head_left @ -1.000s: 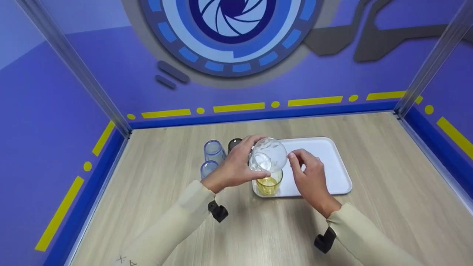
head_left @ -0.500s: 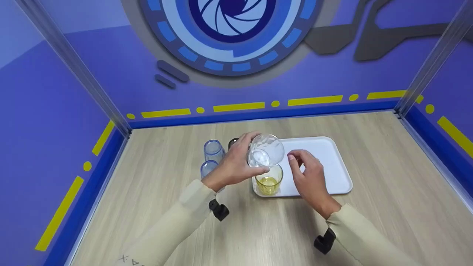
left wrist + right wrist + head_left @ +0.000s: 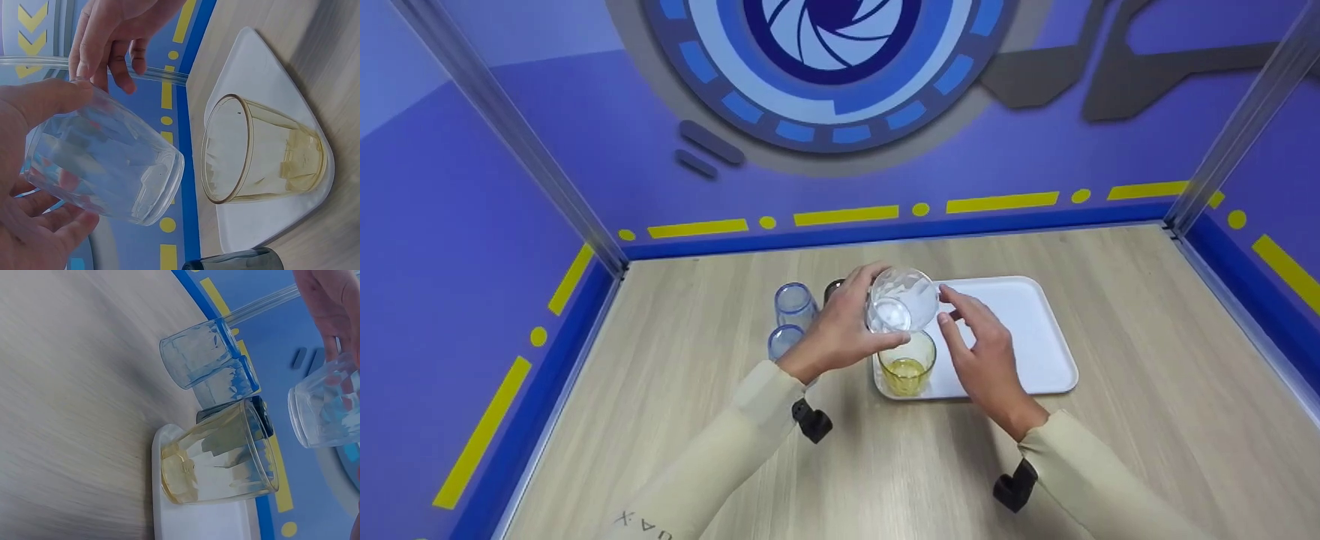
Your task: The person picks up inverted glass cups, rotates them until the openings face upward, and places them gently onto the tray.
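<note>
My left hand [image 3: 847, 322] grips a clear faceted glass [image 3: 913, 294] by its side, thumb at the near side and fingers behind. The clear glass is held in the air, tilted, its base lower than its mouth. Just to its right is my right hand [image 3: 986, 356], thumb and index finger apart; the fingertips are close to the rim, and I cannot tell whether they touch. Below stands a yellow-tinted glass [image 3: 906, 375], upright on the near left corner of a white tray [image 3: 1031, 337]. In the left wrist view the clear glass [image 3: 112, 160] is apart from the yellow glass [image 3: 281, 152].
Left of the tray, two blue glasses [image 3: 795, 300] stand on the wooden table [image 3: 697, 337], one behind the other. A dark glass [image 3: 832, 286] stands beside them, mostly hidden by my left hand. Printed purple panels [image 3: 840, 195] enclose the table at the back and sides.
The clear glass has risen slightly away from the yellow glass in my left hand. My right thumb and index finger have spread apart and moved toward the clear glass's rim.
</note>
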